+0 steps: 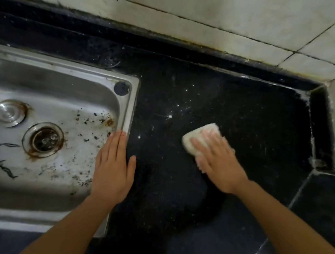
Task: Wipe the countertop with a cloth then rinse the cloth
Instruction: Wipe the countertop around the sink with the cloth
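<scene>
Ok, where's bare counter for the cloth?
Bare countertop lies between the sink and the cloth, and beyond the cloth toward the tiled wall. Taken: the sink's right rim under the left hand; the right hand presses the cloth.

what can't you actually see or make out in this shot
Head view only.
- cloth: near half hidden under the right hand, so its full shape is unknown.
- right hand: finger edges smeared by motion blur.
- sink: left part cut off by the frame edge; no tap in view.
- countertop: too dark to tell wet from dry.
</scene>
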Action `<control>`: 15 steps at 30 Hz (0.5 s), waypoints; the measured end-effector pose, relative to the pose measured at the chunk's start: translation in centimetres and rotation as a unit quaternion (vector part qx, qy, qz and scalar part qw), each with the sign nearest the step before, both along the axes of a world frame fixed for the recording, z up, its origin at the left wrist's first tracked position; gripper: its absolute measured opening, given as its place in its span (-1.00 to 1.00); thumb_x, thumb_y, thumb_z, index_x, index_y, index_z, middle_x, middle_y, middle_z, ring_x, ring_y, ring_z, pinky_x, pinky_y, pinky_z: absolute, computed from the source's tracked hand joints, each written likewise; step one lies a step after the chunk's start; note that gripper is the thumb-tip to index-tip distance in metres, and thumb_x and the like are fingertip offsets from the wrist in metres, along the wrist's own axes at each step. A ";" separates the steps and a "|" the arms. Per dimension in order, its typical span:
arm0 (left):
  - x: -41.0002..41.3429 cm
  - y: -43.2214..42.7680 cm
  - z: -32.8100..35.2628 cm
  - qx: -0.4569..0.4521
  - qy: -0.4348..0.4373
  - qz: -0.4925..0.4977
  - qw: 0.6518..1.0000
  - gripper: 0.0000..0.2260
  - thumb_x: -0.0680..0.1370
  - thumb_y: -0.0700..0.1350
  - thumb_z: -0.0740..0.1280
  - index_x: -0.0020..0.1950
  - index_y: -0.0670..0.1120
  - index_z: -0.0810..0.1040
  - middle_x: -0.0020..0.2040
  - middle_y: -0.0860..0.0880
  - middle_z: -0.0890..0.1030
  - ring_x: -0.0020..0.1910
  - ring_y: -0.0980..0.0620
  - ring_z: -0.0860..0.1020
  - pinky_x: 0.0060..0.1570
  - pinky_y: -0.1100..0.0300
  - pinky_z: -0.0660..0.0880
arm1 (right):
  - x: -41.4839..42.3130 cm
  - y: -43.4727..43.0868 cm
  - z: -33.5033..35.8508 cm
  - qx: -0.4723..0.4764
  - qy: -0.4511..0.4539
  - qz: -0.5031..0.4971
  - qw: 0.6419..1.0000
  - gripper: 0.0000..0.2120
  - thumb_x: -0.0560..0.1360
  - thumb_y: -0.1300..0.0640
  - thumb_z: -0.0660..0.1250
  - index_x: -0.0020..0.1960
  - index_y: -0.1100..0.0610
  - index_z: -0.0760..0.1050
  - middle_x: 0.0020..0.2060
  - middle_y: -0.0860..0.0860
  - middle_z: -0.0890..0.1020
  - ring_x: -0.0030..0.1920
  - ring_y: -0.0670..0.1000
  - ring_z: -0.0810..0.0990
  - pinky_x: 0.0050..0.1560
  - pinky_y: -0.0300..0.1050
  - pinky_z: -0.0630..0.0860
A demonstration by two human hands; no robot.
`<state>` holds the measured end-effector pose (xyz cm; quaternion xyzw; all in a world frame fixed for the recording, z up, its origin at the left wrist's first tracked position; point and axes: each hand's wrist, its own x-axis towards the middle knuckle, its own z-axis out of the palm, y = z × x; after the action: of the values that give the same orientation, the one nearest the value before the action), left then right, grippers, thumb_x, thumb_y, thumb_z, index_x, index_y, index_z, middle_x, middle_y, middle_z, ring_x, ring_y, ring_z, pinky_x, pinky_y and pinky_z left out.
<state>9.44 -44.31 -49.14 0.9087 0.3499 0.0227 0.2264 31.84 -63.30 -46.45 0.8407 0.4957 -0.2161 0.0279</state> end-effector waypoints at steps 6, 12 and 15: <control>0.1 0.0 -0.2 0.005 -0.005 0.004 1.000 -0.46 0.60 0.07 -0.02 0.54 -0.15 0.09 0.52 -0.11 0.17 0.50 -0.05 0.09 0.45 0.04 0.05 | 8.4 5.8 -0.3 -0.001 -0.030 -0.298 0.954 -0.50 0.65 -0.09 -0.14 0.56 -0.11 -0.17 0.56 0.06 -0.17 0.54 0.10 -0.25 0.47 0.03 -0.30; 0.1 0.1 -0.3 0.010 0.000 0.004 1.000 -0.45 0.60 0.08 -0.03 0.53 -0.16 0.10 0.52 -0.11 0.17 0.50 -0.04 0.08 0.45 0.06 0.02 | 8.8 10.8 -0.7 0.004 -0.008 -0.356 0.935 -0.48 0.64 -0.17 -0.19 0.55 -0.13 -0.23 0.55 0.08 -0.23 0.52 0.12 -0.31 0.46 0.05 -0.34; 0.1 0.1 -0.3 0.011 0.004 0.001 1.000 -0.45 0.60 0.09 -0.05 0.54 -0.16 0.09 0.53 -0.11 0.16 0.51 -0.05 0.08 0.46 0.06 0.01 | 5.5 10.8 -0.5 0.019 0.011 -0.255 0.967 -0.48 0.64 -0.18 -0.15 0.55 -0.16 -0.19 0.55 0.06 -0.23 0.52 0.09 -0.32 0.44 0.02 -0.39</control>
<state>9.50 -44.18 -49.47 0.9110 0.3513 0.0229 0.2147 37.35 -52.50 -46.98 0.9373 0.2690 -0.2161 -0.0497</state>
